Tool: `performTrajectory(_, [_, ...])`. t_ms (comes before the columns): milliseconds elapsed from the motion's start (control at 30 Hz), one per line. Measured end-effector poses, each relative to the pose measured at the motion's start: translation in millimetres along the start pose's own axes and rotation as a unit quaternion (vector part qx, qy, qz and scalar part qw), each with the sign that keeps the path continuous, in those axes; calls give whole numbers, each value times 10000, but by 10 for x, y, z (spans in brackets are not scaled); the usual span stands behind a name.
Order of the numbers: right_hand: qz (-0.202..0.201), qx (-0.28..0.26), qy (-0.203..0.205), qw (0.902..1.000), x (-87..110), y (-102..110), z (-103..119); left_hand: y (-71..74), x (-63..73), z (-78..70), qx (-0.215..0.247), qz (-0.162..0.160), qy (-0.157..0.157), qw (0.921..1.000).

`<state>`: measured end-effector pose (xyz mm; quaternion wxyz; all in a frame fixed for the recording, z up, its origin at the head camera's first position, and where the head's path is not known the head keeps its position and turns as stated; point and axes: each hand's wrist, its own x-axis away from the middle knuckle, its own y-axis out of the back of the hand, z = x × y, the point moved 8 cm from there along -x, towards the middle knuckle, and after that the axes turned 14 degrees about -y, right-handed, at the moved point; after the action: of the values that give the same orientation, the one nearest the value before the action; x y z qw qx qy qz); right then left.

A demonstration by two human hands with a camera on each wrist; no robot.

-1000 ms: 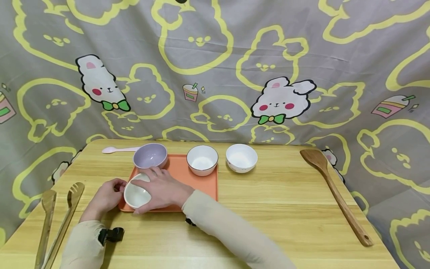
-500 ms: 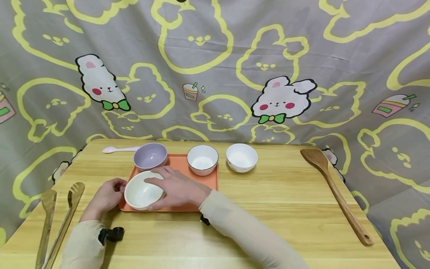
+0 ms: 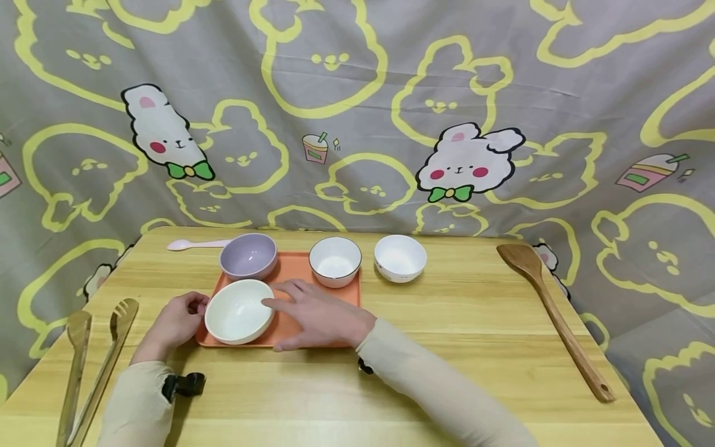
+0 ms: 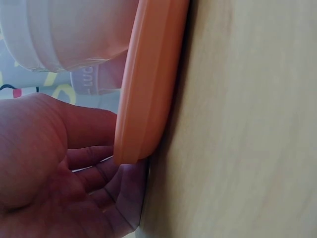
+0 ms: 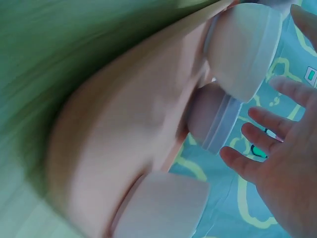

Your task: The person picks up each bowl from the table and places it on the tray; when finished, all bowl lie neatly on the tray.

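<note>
At the near left corner of an orange tray (image 3: 293, 266), my left hand (image 3: 175, 323) pinches the rim. In the left wrist view the thumb lies over the tray's edge (image 4: 148, 94) and the other fingers reach under it. A cream-white bowl (image 3: 237, 310) sits upright on the tray's near left. Just right of it is my right hand (image 3: 329, 316), fingers spread and holding nothing. The right wrist view shows that hand's fingers (image 5: 265, 119) apart from the cream bowl (image 5: 242, 52). Behind stand a purple bowl (image 3: 248, 256) and a dark-rimmed white bowl (image 3: 335, 262), both on the tray.
Right of the tray, another white bowl (image 3: 400, 257) stands on the wooden table (image 3: 447, 347). A pink spoon (image 3: 195, 245) lies behind the purple bowl. Wooden tongs (image 3: 103, 366) lie at the left, a wooden spatula (image 3: 550, 310) at the right. A patterned curtain (image 3: 357, 124) hangs behind.
My right hand has let go of the cream bowl and drawn back to the right. The bowl, tilted earlier, now sits flat on the tray. My left hand stays at the corner.
</note>
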<state>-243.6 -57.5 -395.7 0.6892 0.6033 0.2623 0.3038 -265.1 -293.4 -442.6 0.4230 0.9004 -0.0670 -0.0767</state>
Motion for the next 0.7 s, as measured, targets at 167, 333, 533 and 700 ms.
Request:
performTrajectory(167, [8, 19, -34, 10000, 95, -33, -95, 4, -1, -14, -47, -3, -21, 10000])
performTrajectory(333, [-68, 73, 2, 9999, 180, -49, -130, -7, -7, -8, -4, 26, -12, 10000])
performTrajectory(533, [-38, 15, 24, 10000, 274, -72, -157, 4, -5, 26, -60, 16, 79, 9999])
performTrajectory(700, [-9, -68, -24, 10000, 352, -106, -214, -13, -6, 32, -49, 46, 108, 9999])
